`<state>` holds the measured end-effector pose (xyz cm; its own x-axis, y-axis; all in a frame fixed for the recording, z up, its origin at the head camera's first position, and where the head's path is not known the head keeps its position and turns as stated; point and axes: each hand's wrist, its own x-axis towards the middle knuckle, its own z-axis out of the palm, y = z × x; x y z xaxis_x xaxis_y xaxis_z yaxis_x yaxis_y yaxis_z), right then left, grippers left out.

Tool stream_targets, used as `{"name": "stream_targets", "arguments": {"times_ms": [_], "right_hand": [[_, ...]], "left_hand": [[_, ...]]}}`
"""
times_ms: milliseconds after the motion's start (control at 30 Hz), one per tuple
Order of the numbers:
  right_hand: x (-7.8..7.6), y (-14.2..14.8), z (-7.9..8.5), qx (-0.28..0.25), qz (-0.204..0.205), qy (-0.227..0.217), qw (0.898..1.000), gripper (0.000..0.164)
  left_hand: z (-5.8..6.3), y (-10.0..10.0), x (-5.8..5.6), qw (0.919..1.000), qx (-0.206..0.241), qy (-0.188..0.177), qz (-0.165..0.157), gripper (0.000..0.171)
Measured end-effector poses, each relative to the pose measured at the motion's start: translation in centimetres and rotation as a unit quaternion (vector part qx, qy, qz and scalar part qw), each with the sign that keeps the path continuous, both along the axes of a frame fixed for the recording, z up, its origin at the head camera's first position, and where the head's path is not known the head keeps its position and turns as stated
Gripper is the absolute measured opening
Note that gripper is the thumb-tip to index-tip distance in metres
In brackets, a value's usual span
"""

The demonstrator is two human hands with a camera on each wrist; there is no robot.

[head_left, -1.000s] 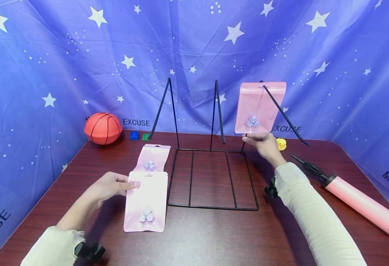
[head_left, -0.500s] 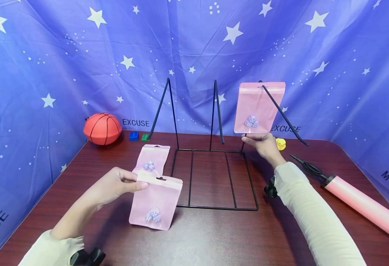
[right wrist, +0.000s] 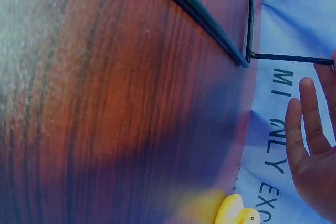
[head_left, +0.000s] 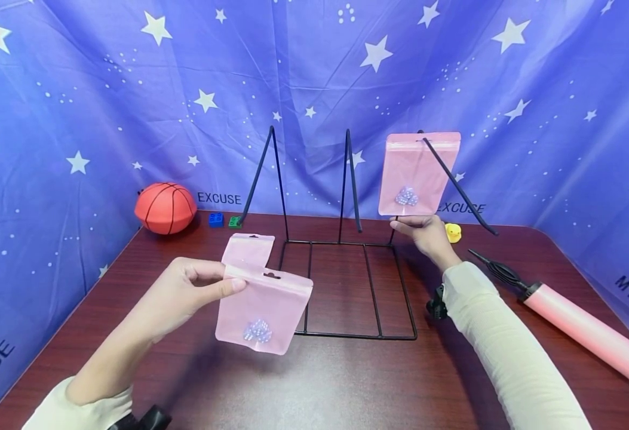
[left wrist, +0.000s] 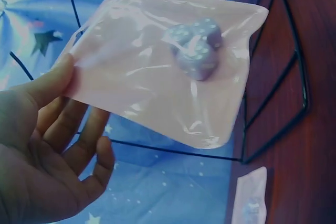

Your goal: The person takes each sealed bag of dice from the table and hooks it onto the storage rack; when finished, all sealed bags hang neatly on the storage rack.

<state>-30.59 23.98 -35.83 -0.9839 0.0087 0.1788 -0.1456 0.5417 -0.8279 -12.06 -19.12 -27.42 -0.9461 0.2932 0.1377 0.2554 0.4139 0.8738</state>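
My left hand (head_left: 185,292) pinches a pink zip bag (head_left: 263,310) by its top left corner, thumb in front. Several speckled lilac dice (left wrist: 197,48) show through the film. A second pink bag (head_left: 248,248) lies on the table behind it, partly covered in the head view. My right hand (head_left: 427,236) pinches the right upright of a black wire display rack (head_left: 354,336); in the right wrist view, extended fingers (right wrist: 310,124) show beside this rod. Just above that hand, a third pink bag (head_left: 419,170) with dice hangs on the rack's right hook.
The rack's left hook (head_left: 257,173) and middle hook (head_left: 354,179) jut forward. An orange toy basketball (head_left: 165,208), a blue brick (head_left: 215,220) and a green brick (head_left: 235,222) stand back left. A yellow duck (head_left: 453,233) and a pink hand pump (head_left: 588,331) are at right.
My left hand has raised its bag off the table and moved it up and right, tilting it over the lying bag. My right hand stays at the rack's upright.
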Motion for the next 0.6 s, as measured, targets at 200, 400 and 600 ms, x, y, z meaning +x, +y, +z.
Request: {"name": "stream_targets", "arguments": {"times_ms": [200,400,600], "right_hand": [[0.1,0.0,0.0,-0.002,-0.001,-0.002,1.000,0.039],[0.1,0.0,0.0,-0.007,-0.003,-0.006,1.000,0.039],[0.1,0.0,0.0,-0.005,-0.002,-0.006,1.000,0.039]], "left_hand": [[1.0,0.5,0.8,0.9957,0.062,0.053,0.044,0.010],[1.7,0.8,1.2,0.9822,0.140,0.101,0.073,0.010],[2.1,1.0,1.6,0.9671,0.206,0.127,0.078,0.020]]}}
